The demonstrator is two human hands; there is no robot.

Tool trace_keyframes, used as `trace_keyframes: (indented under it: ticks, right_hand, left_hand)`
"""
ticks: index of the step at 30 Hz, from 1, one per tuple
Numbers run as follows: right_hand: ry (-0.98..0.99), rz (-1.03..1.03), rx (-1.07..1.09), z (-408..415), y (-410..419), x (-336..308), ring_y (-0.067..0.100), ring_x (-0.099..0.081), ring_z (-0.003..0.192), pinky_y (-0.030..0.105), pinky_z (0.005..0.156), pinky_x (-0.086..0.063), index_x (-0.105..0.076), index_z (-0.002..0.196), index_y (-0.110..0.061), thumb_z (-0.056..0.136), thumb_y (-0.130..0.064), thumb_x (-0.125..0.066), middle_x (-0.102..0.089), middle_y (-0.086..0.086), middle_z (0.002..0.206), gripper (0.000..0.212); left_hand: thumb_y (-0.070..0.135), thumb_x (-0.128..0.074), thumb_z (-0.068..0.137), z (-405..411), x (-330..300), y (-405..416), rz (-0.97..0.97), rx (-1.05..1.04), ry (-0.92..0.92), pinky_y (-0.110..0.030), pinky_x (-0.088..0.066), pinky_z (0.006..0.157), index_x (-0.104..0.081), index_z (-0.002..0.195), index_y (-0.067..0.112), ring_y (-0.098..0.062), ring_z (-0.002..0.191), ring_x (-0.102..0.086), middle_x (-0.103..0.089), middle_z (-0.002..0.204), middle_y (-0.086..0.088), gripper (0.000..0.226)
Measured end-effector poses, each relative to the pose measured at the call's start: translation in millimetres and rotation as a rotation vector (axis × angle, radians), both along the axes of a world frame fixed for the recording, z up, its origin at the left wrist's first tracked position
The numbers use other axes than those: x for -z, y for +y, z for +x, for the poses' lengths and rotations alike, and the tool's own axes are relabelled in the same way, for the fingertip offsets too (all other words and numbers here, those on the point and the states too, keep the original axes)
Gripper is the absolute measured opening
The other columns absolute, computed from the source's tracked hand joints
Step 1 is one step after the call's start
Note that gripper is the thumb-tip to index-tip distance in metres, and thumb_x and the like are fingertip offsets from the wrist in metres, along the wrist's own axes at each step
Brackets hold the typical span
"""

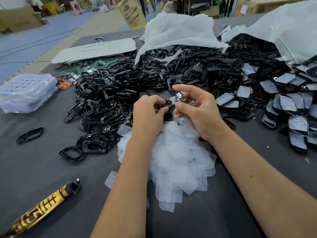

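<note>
Black button panel (pixel 179 97), small and glossy with pale marks on its face, stands nearly upright at the centre of the frame, pinched between the thumb and fingertips of the right hand (pixel 199 110). Just left of it, the left hand (pixel 148 115) has its fingers curled around a black frame (pixel 165 103), which lies close against the lower end of the panel; whether the two parts touch cannot be told. Both hands hover above the grey worktop (pixel 42 169), forearms reaching in from the bottom edge.

Directly under the wrists lies a heap of clear film pieces (pixel 175 162), loose and overlapping. Behind and to the left of the hands spreads a big pile of black frames (pixel 109 100), with one stray frame (pixel 30 134) lying apart at the left. Further back, in the upper middle, darker slotted pads (pixel 214 71) spill from under white bags (pixel 178 31). On the right side are stacked film-covered shells (pixel 291 107). Green circuit boards (pixel 89 67) sit in the upper left beside a grey cardboard sheet (pixel 96 48), and a stack of clear plastic trays (pixel 27 90) rests at the left edge. A gold-and-brown wrapper (pixel 42 208) lies slantwise in the lower left corner.
</note>
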State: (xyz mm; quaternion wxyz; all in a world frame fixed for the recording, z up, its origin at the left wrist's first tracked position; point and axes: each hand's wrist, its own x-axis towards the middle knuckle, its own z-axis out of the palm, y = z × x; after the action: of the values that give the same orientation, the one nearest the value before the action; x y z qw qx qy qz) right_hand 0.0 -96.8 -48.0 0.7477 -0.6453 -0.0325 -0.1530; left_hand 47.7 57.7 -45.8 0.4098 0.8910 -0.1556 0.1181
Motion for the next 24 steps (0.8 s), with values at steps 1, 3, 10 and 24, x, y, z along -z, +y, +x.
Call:
trace_keyframes:
  ticks: [1,3,10,24]
  right_hand:
    - [-0.001,-0.010,0.002,0,0,0,0.022,-0.069,0.066,0.027,0.064,-0.059,-0.069,0.126,-0.003,0.090,0.019,-0.063,-0.052,0.017,0.101,0.043]
    - [-0.005,-0.011,0.003,-1,1,0,0.021,-0.070,0.065,0.026,0.064,-0.060,-0.069,0.125,-0.002,0.090,0.019,-0.063,-0.051,0.016,0.100,0.041]
    - [-0.008,0.028,0.017,-3,2,-3,0.021,-0.071,0.066,0.027,0.064,-0.060,-0.069,0.124,-0.001,0.089,0.016,-0.068,-0.049,0.013,0.093,0.039]
    - [-0.028,0.110,0.049,-1,0,-1,0.024,-0.073,0.070,0.028,0.062,-0.061,-0.072,0.114,-0.005,0.094,0.013,-0.062,-0.053,0.011,0.081,0.029]
  left_hand:
    - [0.020,-0.082,0.086,0,0,0,0.051,-0.029,-0.010,-0.034,-0.052,0.084,-0.076,0.098,0.020,-0.016,0.088,-0.064,-0.068,0.101,-0.001,0.014]
    - [0.027,-0.085,0.083,-1,-2,2,0.124,-0.106,-0.017,-0.031,-0.049,0.080,-0.076,0.094,0.024,-0.015,0.088,-0.063,-0.070,0.098,0.004,0.014]
    - [0.020,-0.083,0.083,-3,-11,2,-0.227,-0.139,-0.077,-0.034,-0.055,0.080,-0.075,0.085,0.021,-0.011,0.080,-0.069,-0.073,0.081,0.010,0.008]
    - [0.020,-0.056,0.104,8,-2,-6,-0.506,-0.046,0.083,-0.028,-0.042,0.074,-0.069,0.092,0.009,-0.006,0.071,-0.050,-0.058,0.075,0.013,0.020]
